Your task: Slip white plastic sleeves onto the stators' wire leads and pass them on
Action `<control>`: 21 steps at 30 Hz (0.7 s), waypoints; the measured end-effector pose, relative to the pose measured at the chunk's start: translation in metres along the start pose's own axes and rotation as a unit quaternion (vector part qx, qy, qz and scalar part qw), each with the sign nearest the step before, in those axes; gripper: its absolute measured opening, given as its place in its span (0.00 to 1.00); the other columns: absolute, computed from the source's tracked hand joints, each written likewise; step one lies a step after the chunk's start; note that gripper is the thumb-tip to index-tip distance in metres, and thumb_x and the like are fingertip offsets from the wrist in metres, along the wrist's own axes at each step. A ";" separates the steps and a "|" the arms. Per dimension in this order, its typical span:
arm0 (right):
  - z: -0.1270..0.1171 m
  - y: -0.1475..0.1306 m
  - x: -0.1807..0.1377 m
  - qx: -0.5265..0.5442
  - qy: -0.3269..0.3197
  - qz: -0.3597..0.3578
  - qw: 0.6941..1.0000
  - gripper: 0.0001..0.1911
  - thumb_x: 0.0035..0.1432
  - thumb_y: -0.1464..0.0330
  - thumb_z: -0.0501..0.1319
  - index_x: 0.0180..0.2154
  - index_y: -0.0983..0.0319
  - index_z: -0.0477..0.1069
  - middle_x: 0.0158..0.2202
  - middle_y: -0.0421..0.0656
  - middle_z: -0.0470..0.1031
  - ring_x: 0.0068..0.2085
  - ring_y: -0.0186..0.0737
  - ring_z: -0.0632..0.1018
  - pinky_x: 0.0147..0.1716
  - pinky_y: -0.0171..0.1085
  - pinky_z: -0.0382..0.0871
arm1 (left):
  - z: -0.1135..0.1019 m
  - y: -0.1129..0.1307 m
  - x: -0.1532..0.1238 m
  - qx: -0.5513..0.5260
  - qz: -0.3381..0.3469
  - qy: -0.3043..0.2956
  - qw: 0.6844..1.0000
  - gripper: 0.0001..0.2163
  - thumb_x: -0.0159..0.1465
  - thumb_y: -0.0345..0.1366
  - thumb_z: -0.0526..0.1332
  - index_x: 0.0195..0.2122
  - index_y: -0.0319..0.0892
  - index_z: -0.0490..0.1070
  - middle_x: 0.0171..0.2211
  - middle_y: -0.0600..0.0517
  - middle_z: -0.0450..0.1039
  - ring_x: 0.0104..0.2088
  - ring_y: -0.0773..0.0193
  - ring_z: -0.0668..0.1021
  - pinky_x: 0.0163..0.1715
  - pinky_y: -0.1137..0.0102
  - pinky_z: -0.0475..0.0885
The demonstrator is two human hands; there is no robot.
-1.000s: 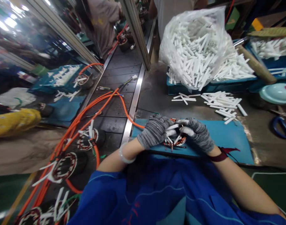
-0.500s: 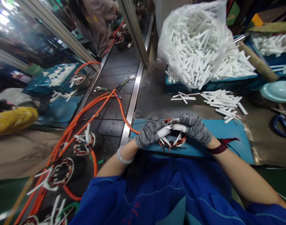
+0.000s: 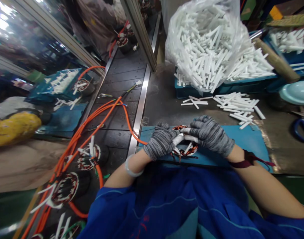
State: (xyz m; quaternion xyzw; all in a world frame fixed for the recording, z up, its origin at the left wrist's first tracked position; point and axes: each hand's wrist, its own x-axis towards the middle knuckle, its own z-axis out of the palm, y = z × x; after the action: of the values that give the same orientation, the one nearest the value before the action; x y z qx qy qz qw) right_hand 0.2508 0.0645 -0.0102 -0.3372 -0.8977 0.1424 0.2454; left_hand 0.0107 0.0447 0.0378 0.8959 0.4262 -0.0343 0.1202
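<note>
A motor stator with copper-orange windings and several white sleeves lies on the blue mat in front of me. My left hand, in a grey knit glove with white fingertips, is closed over the stator's left side, seemingly pinching a white sleeve. From the right, my right hand, gloved alike, pinches at the same spot above the windings. Its fingertips meet those of the left; what lies between them is too small to make out. An orange cable runs from the left toward the stator.
A plastic bag of white sleeves sits in a blue bin behind the mat, with a loose pile before it. Blue-handled scissors lie right. Left, a conveyor carries more stators and orange cables. A co-worker's yellow sleeve shows beyond.
My right hand has turned slightly, its wrist shifting right. The left hand's fingers have moved a little over the windings, and the white sleeve between the hands is now less visible.
</note>
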 end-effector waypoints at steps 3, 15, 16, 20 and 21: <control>-0.012 0.011 -0.007 0.074 -0.037 0.019 0.996 0.24 0.72 0.51 0.54 0.49 0.56 0.83 0.41 0.48 0.80 0.39 0.44 0.78 0.40 0.41 0.70 | -0.003 0.005 0.006 0.028 0.008 -0.014 0.999 0.23 0.77 0.44 0.46 0.42 0.39 0.79 0.37 0.43 0.82 0.39 0.53 0.80 0.47 0.57 0.72; -0.018 0.016 -0.006 0.325 -0.027 0.155 0.933 0.26 0.57 0.43 0.67 0.42 0.57 0.82 0.37 0.43 0.84 0.38 0.45 0.83 0.41 0.42 0.78 | -0.017 0.019 0.034 0.103 0.082 -0.032 0.991 0.17 0.75 0.43 0.52 0.43 0.38 0.77 0.34 0.44 0.79 0.39 0.50 0.80 0.48 0.51 0.68; -0.017 0.017 -0.008 0.351 -0.020 0.184 0.918 0.26 0.54 0.44 0.70 0.43 0.58 0.82 0.37 0.43 0.85 0.39 0.45 0.83 0.41 0.42 0.78 | -0.014 0.019 0.034 0.093 0.099 -0.025 0.990 0.18 0.75 0.44 0.51 0.42 0.38 0.77 0.33 0.44 0.79 0.38 0.51 0.79 0.48 0.51 0.68; -0.014 0.017 -0.014 0.348 0.025 0.227 0.909 0.30 0.49 0.43 0.73 0.43 0.59 0.79 0.37 0.44 0.84 0.39 0.47 0.83 0.41 0.43 0.77 | -0.005 0.029 0.042 0.085 0.091 -0.006 0.992 0.18 0.75 0.44 0.51 0.41 0.38 0.77 0.34 0.44 0.80 0.37 0.51 0.79 0.49 0.50 0.67; -0.014 0.016 -0.015 0.336 0.031 0.224 0.914 0.30 0.49 0.42 0.72 0.41 0.60 0.79 0.36 0.44 0.84 0.39 0.47 0.82 0.41 0.43 0.77 | -0.006 0.033 0.043 0.091 0.080 -0.005 0.993 0.17 0.75 0.43 0.52 0.41 0.38 0.77 0.34 0.44 0.80 0.38 0.50 0.79 0.49 0.50 0.67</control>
State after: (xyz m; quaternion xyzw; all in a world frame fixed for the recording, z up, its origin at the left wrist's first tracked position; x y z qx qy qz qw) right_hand 0.2768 0.0676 -0.0101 -0.4313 -0.6895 0.4764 0.3340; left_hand 0.0632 0.0591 0.0423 0.9341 0.3480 -0.0677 0.0430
